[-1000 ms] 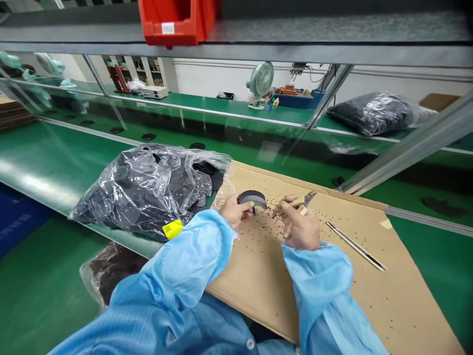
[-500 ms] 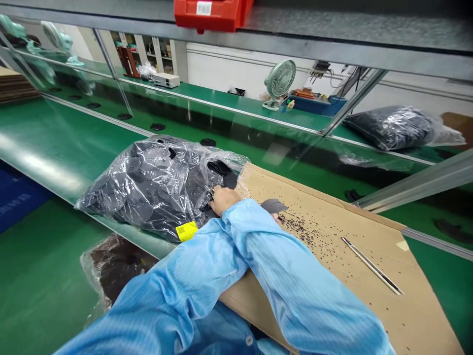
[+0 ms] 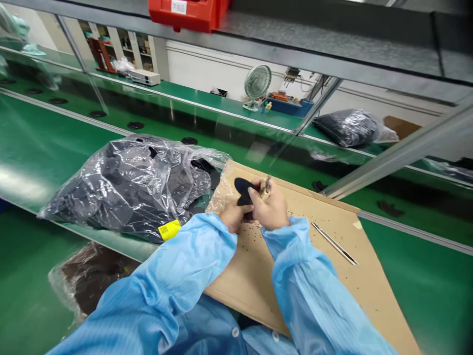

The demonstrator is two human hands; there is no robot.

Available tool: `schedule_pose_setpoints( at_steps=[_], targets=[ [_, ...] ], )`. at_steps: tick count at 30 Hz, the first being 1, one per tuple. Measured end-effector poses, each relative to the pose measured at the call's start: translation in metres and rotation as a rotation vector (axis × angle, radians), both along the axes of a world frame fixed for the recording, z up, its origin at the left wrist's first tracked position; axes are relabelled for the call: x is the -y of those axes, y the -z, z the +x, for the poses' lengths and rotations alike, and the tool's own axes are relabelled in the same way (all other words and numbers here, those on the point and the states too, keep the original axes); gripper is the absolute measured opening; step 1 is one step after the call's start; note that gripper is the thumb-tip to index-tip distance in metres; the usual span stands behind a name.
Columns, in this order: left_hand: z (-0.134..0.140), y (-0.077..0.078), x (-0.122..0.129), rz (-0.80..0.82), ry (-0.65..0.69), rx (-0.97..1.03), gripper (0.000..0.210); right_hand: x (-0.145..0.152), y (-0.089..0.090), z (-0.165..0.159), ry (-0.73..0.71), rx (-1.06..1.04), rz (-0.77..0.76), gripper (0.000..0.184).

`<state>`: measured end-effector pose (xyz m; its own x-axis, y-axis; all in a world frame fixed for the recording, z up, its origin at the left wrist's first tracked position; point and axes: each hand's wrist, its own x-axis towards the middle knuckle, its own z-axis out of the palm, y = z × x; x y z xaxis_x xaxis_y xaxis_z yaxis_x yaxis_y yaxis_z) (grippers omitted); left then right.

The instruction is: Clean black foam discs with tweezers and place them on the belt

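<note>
A thin black rounded piece (image 3: 243, 187) is between my two hands, above a cardboard sheet (image 3: 254, 276). My left hand (image 3: 232, 217) is closed on its lower edge, fingers partly hidden. My right hand (image 3: 272, 207) pinches the piece with the thumb and also grips a small tool with a metal tip (image 3: 267, 183), whose kind I cannot make out. Left of my hands lies a clear plastic bag (image 3: 129, 187) full of dark flat pieces, a yellow label (image 3: 169, 230) on its front. Tiny black bits (image 3: 254, 236) are scattered over the cardboard.
A slim pen-like tool (image 3: 334, 243) lies on the cardboard to the right. Black pieces (image 3: 136, 125) sit in a row on the green strip behind. A metal shelf with a red bin (image 3: 188, 15) hangs overhead. A slanted post (image 3: 399, 148) stands at right.
My right hand has left the bag's mouth and moved right. My arms have uncrossed, and both hands now meet at the black piece. The view has turned to the right.
</note>
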<state>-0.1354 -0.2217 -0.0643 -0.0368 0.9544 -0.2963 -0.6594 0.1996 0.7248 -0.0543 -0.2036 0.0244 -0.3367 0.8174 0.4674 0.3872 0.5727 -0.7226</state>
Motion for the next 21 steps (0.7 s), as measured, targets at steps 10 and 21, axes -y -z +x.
schedule_pose_setpoints(
  at_steps=[10,21],
  targets=[
    [-0.006,-0.011,0.008,-0.065,0.177,-0.024,0.042,0.011,0.079,0.066,0.115,-0.314,-0.050,0.021],
    [0.000,-0.011,0.012,0.084,-0.078,-0.199,0.048,0.022,0.068,0.068,0.099,-0.043,-0.011,0.050]
  ],
)
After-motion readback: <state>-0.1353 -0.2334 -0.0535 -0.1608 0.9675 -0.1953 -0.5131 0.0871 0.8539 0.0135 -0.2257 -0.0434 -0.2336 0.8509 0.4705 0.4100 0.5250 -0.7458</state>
